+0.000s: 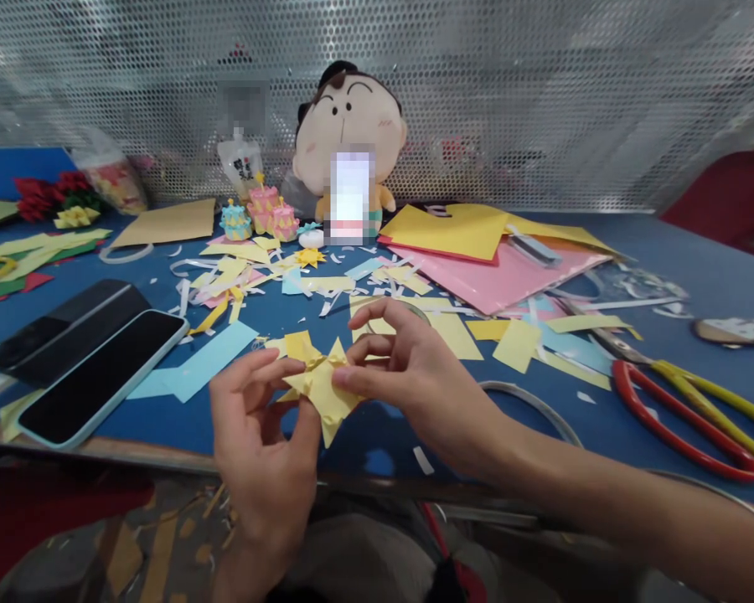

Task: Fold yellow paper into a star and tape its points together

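Note:
A pale yellow folded paper star (327, 394) with pointed tips is held above the table's front edge. My left hand (260, 423) pinches its left side between thumb and fingers. With thumb and curled fingers, my right hand (402, 360) grips the star's upper right side. Just behind the star lie pale yellow paper strips and a darker yellow piece (298, 345). A light blue paper strip (217, 360) is left of my left hand. The fingers partly cover the star's edges.
A phone (104, 377) and a dark flat case (69, 322) lie at the left. Scissors (684, 410) with red and yellow handles are at the right. Paper sheets (446, 230), scraps, small paper cakes (264, 213) and a plush doll (352, 126) stand or lie further back.

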The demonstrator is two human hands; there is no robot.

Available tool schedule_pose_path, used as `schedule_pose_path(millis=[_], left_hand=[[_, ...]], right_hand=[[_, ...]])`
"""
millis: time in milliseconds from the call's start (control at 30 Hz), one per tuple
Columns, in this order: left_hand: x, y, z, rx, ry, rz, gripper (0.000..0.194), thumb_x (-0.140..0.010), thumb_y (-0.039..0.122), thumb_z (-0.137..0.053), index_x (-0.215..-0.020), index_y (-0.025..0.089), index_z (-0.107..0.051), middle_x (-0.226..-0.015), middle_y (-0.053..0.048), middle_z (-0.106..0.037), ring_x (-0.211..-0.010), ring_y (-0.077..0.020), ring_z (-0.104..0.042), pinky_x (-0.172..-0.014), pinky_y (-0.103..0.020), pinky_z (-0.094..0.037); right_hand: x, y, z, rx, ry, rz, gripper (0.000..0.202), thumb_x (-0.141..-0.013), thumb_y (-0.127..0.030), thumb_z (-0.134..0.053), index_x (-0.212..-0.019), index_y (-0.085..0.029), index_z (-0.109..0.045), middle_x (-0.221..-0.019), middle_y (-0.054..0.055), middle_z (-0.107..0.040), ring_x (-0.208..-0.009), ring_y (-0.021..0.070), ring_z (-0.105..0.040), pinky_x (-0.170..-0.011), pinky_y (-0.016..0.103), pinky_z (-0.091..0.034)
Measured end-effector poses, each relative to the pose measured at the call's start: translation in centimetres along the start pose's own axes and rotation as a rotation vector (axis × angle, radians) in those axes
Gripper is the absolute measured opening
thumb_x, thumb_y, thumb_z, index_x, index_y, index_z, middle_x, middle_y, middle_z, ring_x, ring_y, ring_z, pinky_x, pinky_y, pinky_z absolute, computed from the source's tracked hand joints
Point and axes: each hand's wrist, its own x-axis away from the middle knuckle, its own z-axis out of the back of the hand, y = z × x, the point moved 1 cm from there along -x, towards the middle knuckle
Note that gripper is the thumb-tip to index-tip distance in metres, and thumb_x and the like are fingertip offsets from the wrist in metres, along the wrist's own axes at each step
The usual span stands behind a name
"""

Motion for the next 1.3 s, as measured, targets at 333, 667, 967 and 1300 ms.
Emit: schedule_pose_path(millis=[333, 667, 967, 1300], left_hand=[[0.15, -0.07, -0.27, -0.018, 0.005, -0.017, 0.033, -0.069, 0.004, -0.062, -0.096, 0.02, -0.05, -0.086, 0.002, -0.062, -0.076, -0.0098, -0.067, -0.056, -0.014, -0.053], [0.28, -0.07, -0.29, -0.024, 0.013, -0.114, 0.036, -0.068, -0.001, -0.061, -0.095, 0.02, -0.052, -0.085, 0.004, -0.062, -0.076, -0.009, -0.068, -0.057, -0.012, -0.054], [0.35, -0.17, -0.32, -0.029, 0.014, -0.17, 0.04, -0.066, -0.003, -0.062, -0.097, 0.02, -0.053, -0.09, 0.005, -0.059, -0.077, -0.0044, -0.067, -0.06, -0.005, -0.052], [0.45, -0.41, -0.28, -0.016, -0.022, -0.145, 0.044, -0.066, -0.004, -0.062, -0.102, 0.02, -0.053, -0.085, 0.005, -0.065, -0.077, -0.0047, -0.068, -0.066, -0.007, -0.053]], right_hand=[[-0.09, -0.07, -0.02, -0.056, 0.025, -0.061, 0.047, -0.054, -0.016, -0.079, -0.083, -0.022, -0.043, -0.053, -0.012, -0.058, -0.049, 0.0055, -0.056, -0.049, 0.016, -0.047], [-0.1, -0.16, 0.22, -0.07, 0.012, -0.082, 0.047, -0.054, -0.016, -0.08, -0.084, -0.022, -0.044, -0.055, -0.011, -0.059, -0.049, 0.0071, -0.058, -0.05, 0.019, -0.048], [-0.05, -0.16, 0.21, -0.065, 0.01, -0.098, 0.048, -0.053, -0.015, -0.081, -0.084, -0.022, -0.044, -0.055, -0.011, -0.059, -0.05, 0.0063, -0.057, -0.051, 0.017, -0.048], [0.03, -0.38, 0.19, -0.028, 0.023, -0.088, 0.047, -0.054, -0.016, -0.08, -0.083, -0.021, -0.043, -0.054, -0.011, -0.057, -0.048, 0.0051, -0.055, -0.049, 0.016, -0.046]])
